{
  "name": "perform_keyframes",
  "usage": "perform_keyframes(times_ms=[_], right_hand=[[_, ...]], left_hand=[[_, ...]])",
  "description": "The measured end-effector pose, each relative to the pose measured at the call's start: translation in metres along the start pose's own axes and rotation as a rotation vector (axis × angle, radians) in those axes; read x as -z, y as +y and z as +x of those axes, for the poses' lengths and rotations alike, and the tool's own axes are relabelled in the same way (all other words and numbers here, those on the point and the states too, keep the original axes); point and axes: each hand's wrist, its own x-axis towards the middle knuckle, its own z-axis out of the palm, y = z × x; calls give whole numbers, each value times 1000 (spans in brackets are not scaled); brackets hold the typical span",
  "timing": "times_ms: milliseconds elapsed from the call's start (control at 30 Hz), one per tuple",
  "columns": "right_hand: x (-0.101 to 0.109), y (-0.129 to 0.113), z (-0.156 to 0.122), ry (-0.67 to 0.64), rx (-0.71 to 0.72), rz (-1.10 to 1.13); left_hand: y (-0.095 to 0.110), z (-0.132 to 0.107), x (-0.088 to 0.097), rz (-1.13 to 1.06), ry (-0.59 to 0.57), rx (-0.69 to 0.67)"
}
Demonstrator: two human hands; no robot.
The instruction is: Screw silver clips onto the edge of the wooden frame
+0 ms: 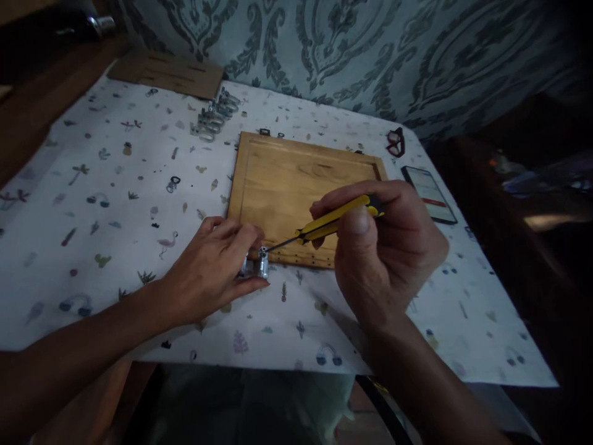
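Down at the metal hinge [259, 264]: it sits right at the fingertips of the left hand [217, 266], pinched between thumb and curled fingers and pressed against the near edge of the wooden panel [287, 179]. The hand is closed around it, so only the hinge's right end shows.

The thin tip of the screwdriver [333, 219] meets the top of the hinge. Its yellow handle slants up and to the right into the right hand [384, 247], which is wrapped tight around it, thumb on top and fingers folded under.

The panel lies flat, stretching away from both hands, with a row of small holes along its near edge, just left of the right hand.

Well beyond the left hand, a pile of hinges [215, 114] rests on the patterned table cover [92, 204], and past that lies a sheet of cardboard [169, 73]. Just beyond the right hand and off to its right lies a phone [428, 194], screen lit. Farther back sits a small red and black object [396, 142], too dim to name.
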Motion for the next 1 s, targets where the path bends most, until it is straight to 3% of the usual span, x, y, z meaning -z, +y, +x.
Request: perform_keyframes(times_ms=[200, 500, 1000], right_hand=[[-5, 3, -2, 17, -50, 64], [-7, 4, 0, 40, -2, 12], [-6, -3, 5, -32, 31, -4]], left_hand=[[-1, -1, 0, 17, -8, 0], [0, -1, 1, -5, -6, 9], [0, 0, 0, 8, 23, 2]])
